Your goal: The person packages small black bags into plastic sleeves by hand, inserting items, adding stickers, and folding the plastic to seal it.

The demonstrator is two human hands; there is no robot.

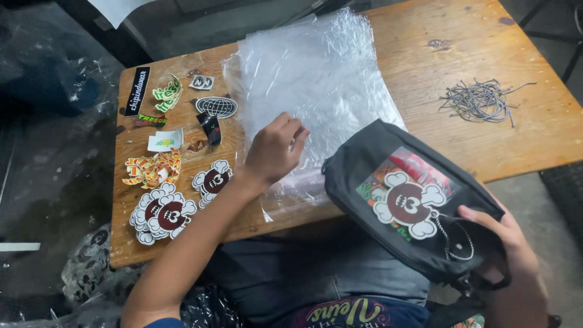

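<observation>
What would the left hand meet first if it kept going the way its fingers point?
More of the clear plastic bags: the left hand already rests on the stack, fingers pointing up and right across it. Beyond lies bare wooden table, though depth is unclear.

- One view only, from a camera worn on the person's head.
- It looked steeply down and forward over the lap onto the table (pixel 522 121), from close range.
- The table ran slightly tilted across the frame, its far edge near the top.
- Both hands reached in from the bottom edge.
- The dim floor at left was perhaps too dark to read.
</observation>
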